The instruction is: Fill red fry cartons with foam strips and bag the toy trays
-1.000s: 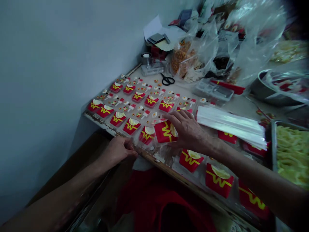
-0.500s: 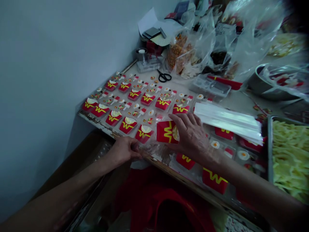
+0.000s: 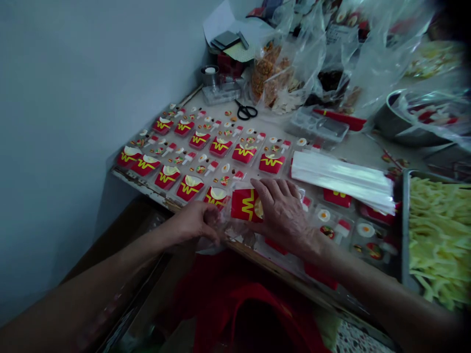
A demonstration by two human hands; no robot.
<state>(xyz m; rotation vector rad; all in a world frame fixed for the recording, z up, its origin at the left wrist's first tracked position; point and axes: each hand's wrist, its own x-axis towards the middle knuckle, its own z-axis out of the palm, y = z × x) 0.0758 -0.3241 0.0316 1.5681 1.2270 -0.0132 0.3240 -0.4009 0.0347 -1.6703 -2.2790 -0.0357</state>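
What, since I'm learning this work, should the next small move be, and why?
Probably close the left hand on the clear plastic beside the red pack: that hand looks part-open there, while the right hand holds the pack. Whether the left touches plastic is unclear.

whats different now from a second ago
The left hand has moved right, towards the red-and-yellow packet, and its thumb and fingers have parted; whether it touches the clear plastic there is hard to tell. The right hand keeps its grip on that packet. The scissors and white strips lie as before; only the view has shifted.
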